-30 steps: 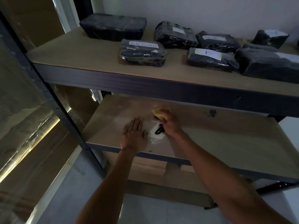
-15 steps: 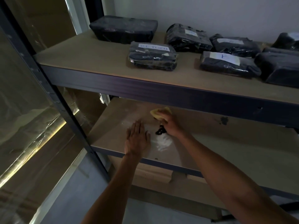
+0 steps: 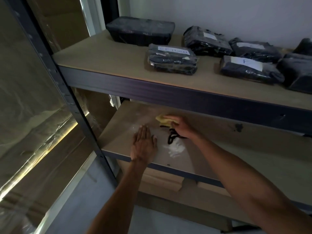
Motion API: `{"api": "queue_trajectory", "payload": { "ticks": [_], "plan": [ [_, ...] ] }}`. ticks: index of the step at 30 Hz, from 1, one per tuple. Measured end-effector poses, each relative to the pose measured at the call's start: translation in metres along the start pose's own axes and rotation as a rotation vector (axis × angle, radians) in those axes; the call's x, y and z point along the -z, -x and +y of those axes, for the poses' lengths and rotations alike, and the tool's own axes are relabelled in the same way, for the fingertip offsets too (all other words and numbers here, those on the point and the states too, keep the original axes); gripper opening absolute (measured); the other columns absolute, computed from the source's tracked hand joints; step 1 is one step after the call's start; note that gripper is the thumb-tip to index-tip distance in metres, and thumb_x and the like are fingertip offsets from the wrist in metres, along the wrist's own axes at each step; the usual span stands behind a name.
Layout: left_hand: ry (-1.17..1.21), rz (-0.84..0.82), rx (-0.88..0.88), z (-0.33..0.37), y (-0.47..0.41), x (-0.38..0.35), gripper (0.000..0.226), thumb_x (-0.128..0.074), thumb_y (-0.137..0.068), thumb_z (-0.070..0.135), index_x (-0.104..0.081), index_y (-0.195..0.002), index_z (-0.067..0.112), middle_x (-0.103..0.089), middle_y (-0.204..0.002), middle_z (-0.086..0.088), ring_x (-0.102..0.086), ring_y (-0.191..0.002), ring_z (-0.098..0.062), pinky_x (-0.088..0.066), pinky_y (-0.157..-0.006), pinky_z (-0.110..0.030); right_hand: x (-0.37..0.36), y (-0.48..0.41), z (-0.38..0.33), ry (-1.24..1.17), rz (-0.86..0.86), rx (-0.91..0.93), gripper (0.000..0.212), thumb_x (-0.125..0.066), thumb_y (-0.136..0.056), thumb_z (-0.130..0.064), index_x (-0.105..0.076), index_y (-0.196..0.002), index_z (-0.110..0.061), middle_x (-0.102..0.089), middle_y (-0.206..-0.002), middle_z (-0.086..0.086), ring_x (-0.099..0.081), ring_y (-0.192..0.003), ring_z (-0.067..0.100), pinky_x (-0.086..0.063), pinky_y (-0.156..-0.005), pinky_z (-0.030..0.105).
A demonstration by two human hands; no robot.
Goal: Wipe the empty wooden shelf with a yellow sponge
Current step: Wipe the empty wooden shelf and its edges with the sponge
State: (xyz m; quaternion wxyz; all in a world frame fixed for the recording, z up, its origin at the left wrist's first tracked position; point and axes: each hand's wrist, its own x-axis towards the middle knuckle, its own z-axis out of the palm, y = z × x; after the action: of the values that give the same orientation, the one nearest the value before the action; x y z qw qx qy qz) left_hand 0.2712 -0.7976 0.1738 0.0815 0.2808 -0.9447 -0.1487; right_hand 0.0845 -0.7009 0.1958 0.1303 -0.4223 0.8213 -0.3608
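— Sponge moved?
— Yes: your right hand [image 3: 181, 126], curled round the yellow sponge [image 3: 162, 119], slid deeper along the wooden shelf [image 3: 253, 149]; white residue [image 3: 175, 148] by its wrist remains unwiped. Left hand [image 3: 144, 142] flat beside it.

Dim, grainy light, a warm glare streak on the plastic wrap [image 3: 42, 159] left of the shelf [image 3: 121, 130], deep shadow at the shelf's back, picture edges bowed and soft.

Dark wrapped packages [image 3: 172, 59] lie on the upper shelf [image 3: 109, 61].
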Motion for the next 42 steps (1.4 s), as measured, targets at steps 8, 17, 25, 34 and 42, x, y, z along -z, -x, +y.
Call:
{"api": "queue_trajectory", "payload": {
  "ticks": [8,17,25,34,42],
  "plan": [
    [-0.066,-0.073,0.019,-0.006,0.002,0.001,0.066,-0.014,-0.107,0.045,-0.01,-0.16,0.006,-0.008,-0.169,-0.008,-0.003,-0.156,-0.019,0.0,-0.125,-0.039,-0.015,-0.034,0.015,0.033,0.181,-0.153,0.037,-0.049,-0.093,0.003,-0.058,-0.129,-0.001,-0.053,-0.138,0.019,-0.047,-0.13,0.031,-0.032,-0.11,0.033],
    [-0.066,-0.066,0.021,-0.008,0.003,0.002,0.063,-0.016,-0.107,0.041,-0.01,-0.16,0.006,-0.007,-0.169,-0.008,-0.003,-0.156,-0.018,0.0,-0.125,-0.037,-0.021,-0.044,0.03,-0.062,0.223,-0.063,0.046,-0.045,-0.096,-0.04,-0.06,-0.128,-0.012,-0.061,-0.131,0.012,-0.054,-0.125,0.028,-0.041,-0.109,0.044],
    [-0.038,-0.056,0.008,-0.005,0.002,0.002,0.065,-0.014,-0.106,0.043,-0.01,-0.16,0.008,-0.008,-0.169,-0.007,-0.001,-0.156,-0.016,0.0,-0.126,-0.037,-0.035,-0.021,-0.007,-0.097,-0.005,-0.026,0.04,-0.053,-0.089,0.009,-0.062,-0.125,-0.004,-0.053,-0.132,0.0,-0.045,-0.129,0.011,-0.035,-0.107,0.014],
    [-0.059,-0.069,0.019,-0.005,0.005,0.008,0.064,-0.017,-0.107,0.041,-0.012,-0.16,0.006,-0.009,-0.169,-0.009,-0.002,-0.156,-0.018,0.0,-0.125,-0.036,-0.018,-0.026,-0.007,-0.08,0.02,0.043,0.039,-0.058,-0.09,0.001,-0.067,-0.121,-0.021,-0.061,-0.133,0.001,-0.051,-0.128,0.01,-0.036,-0.108,0.022],
    [-0.083,-0.081,0.017,-0.006,0.004,0.004,0.064,-0.019,-0.106,0.043,-0.01,-0.161,0.011,-0.005,-0.169,-0.007,-0.001,-0.156,-0.019,0.002,-0.125,-0.038,-0.018,-0.051,0.018,0.033,0.197,-0.094,0.043,-0.049,-0.092,-0.032,-0.057,-0.131,-0.014,-0.06,-0.132,0.006,-0.054,-0.125,0.023,-0.045,-0.104,0.038]
  ]
}}
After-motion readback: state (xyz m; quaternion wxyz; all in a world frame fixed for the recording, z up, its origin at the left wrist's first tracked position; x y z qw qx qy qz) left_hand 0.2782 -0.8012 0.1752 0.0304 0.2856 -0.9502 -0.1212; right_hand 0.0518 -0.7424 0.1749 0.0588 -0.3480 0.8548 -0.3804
